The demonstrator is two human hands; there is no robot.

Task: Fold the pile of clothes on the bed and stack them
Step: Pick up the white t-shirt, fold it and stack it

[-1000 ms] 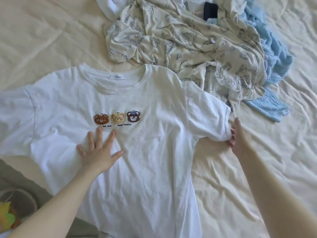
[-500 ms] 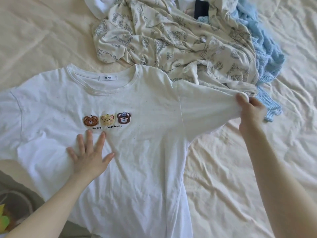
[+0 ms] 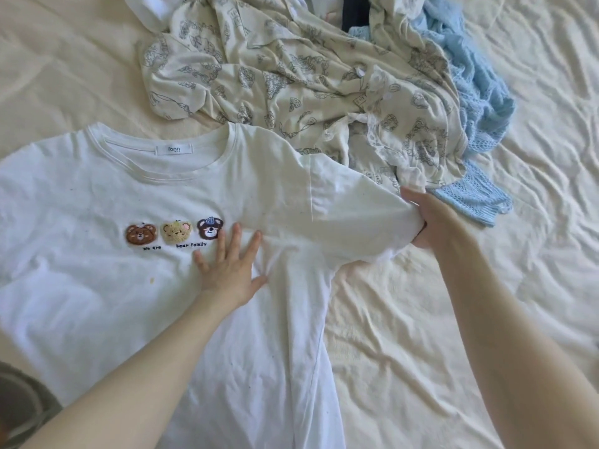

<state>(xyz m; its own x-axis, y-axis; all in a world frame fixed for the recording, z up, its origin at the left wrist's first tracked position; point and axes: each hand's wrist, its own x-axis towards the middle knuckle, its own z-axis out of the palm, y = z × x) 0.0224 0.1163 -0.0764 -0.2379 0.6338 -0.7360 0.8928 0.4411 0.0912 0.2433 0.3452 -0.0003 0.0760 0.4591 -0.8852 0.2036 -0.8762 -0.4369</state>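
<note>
Lying face up on the cream bed sheet [image 3: 486, 319], the white T-shirt [image 3: 113, 303] served as the reference for everything in the head view, the only one given. Three embroidered bear patches [image 3: 175, 234] sat across its chest below the collar label [image 3: 174, 149]. The left hand [image 3: 231, 267] pressed flat on the shirt just right of the bears, fingers straight and spread, holding nothing. The right hand [image 3: 431, 222] gripped the end of the shirt's right-side sleeve [image 3: 353, 215], fingers curled round the hem, the sleeve lifted off the sheet and pulled out sideways. Beyond the shirt's collar and sleeve lay the unfolded pile: a cream printed garment [image 3: 291, 79] crumpled in the middle, touching the sleeve's upper edge, with a light blue knit [image 3: 476, 98] at its far side and a dark item [image 3: 356, 11] half buried at the top. At the shirt's near left corner, a dark round object [image 3: 19, 409] showed off the bed edge.
</note>
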